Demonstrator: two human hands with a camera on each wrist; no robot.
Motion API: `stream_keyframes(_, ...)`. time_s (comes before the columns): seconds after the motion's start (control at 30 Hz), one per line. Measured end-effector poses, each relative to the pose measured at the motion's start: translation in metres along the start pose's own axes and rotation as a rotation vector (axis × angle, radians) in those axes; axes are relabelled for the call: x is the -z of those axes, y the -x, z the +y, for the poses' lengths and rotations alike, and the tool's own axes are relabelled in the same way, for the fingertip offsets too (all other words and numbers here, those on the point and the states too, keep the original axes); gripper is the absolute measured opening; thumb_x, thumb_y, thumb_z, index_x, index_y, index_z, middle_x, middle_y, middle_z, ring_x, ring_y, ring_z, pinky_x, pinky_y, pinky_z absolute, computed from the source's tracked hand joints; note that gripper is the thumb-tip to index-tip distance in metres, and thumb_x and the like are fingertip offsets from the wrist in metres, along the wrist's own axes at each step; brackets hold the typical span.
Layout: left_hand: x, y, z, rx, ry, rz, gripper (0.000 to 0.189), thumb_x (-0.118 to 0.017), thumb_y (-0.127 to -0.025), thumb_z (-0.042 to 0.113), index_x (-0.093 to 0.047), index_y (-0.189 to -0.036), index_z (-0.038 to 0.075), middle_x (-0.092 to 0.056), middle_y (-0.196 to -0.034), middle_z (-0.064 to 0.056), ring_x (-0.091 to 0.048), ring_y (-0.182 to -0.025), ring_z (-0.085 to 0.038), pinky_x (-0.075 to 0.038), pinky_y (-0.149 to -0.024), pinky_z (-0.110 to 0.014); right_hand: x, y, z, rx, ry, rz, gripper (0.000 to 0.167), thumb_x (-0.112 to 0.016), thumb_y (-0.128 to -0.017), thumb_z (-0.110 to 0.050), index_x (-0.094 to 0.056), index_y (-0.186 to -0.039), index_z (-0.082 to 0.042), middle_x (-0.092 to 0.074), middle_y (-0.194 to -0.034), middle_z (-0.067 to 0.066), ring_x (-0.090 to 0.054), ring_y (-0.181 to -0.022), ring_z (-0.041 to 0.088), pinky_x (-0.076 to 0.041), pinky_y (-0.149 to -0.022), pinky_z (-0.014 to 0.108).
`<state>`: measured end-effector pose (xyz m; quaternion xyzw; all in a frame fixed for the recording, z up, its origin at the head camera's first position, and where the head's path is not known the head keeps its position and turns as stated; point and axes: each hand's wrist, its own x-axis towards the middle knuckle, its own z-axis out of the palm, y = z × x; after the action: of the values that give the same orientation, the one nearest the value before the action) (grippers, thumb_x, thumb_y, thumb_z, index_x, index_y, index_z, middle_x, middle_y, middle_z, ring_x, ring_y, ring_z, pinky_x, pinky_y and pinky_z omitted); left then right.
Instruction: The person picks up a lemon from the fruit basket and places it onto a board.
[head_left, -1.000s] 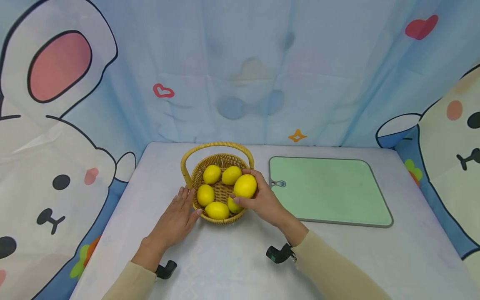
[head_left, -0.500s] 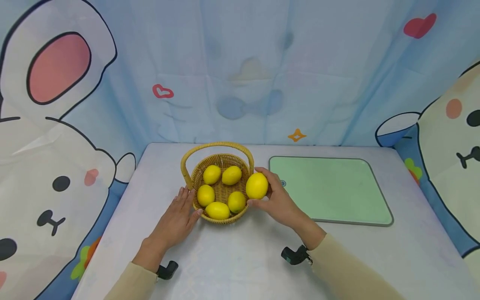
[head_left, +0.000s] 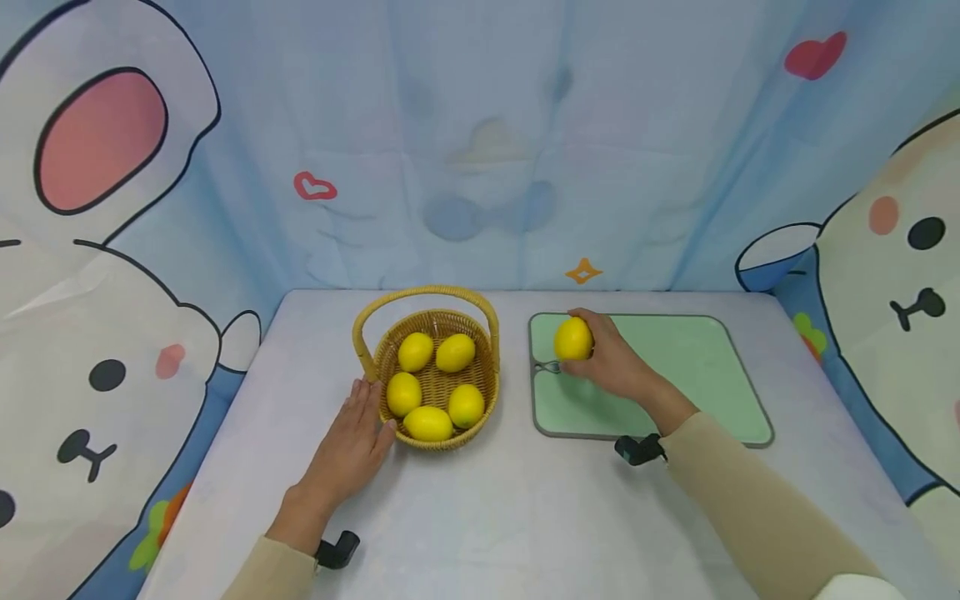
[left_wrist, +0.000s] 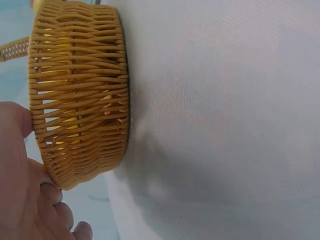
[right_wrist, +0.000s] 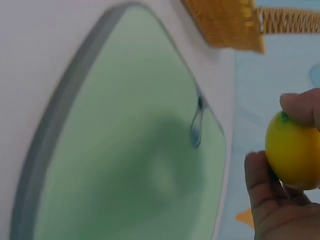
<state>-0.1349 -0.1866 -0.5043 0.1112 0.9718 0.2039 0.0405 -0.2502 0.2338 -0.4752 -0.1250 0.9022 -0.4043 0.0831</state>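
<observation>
My right hand [head_left: 622, 367] holds a yellow lemon [head_left: 573, 339] between thumb and fingers over the left part of a light green cutting board [head_left: 675, 375]. In the right wrist view, the lemon [right_wrist: 294, 150] is raised off the board [right_wrist: 125, 135], its green stem end by the thumb. A round wicker basket [head_left: 435, 388] with an arched handle stands to the left, several lemons lying inside. My left hand [head_left: 347, 450] rests against the basket's left side, fingers extended; in the left wrist view, thumb and fingers touch the basket's rim [left_wrist: 35, 95].
The white-covered table [head_left: 480, 517] ends at the back against a blue cartoon-print curtain [head_left: 480, 167]. A gap of tabletop separates the basket from the board. The basket handle [head_left: 427, 292] arches up over its back.
The right hand has carried the lemon rightward, from over the basket to above the cutting board. My left hand stays at the basket. The head view has shifted slightly.
</observation>
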Motion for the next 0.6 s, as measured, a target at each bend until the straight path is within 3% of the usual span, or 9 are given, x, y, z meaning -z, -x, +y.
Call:
stream_keyframes(0.27,0.002,0.001,0.000,-0.001,-0.014,0.010,0.073,-0.043,-0.114,0.040,-0.018,-0.166,-0.004,-0.013,-0.175,-0.022,-0.009,-0.164,-0.035,-0.017,-0.133,-0.052,0.010,-0.018,0.025,-0.047,0.020,-0.040,0.092,-0.077,-0.095,-0.020,-0.020,-0.166,-0.004,-0.037,-0.162,0.026,-0.050,-0.136,0.045,-0.047,-0.111,0.062)
stream_keyframes(0.6,0.000,0.000,0.002,0.000,-0.005,0.016,0.073,-0.047,-0.113,0.038,-0.021,-0.165,-0.004,-0.015,-0.174,-0.023,-0.011,-0.164,-0.036,-0.018,-0.133,-0.053,0.007,-0.024,0.047,-0.109,0.043,-0.044,0.089,-0.075,-0.095,-0.022,-0.024,-0.167,-0.008,-0.040,-0.161,0.029,-0.049,-0.136,0.046,-0.043,-0.114,0.064)
